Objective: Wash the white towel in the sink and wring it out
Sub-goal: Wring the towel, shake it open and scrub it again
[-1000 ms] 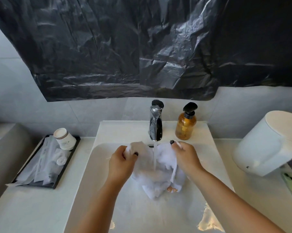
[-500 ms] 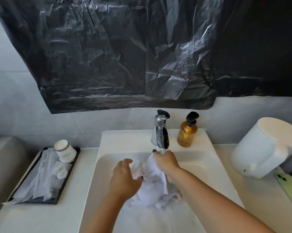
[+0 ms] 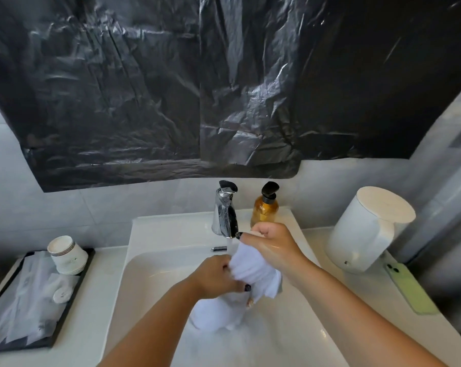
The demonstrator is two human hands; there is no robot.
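— Head view, left to right: where does my left hand (image 3: 215, 276) sit?

— Low over the sink (image 3: 155, 260) bowl, fingers curled round the white towel (image 3: 253, 271); its bunched tail hangs onto the basin floor.

— And its axis?

— Near upright, leaning toward the back-right rim; my right hand (image 3: 273, 245) clamps the top beside the faucet (image 3: 225, 213); both hands equally near; I'd judge twisting comes next.
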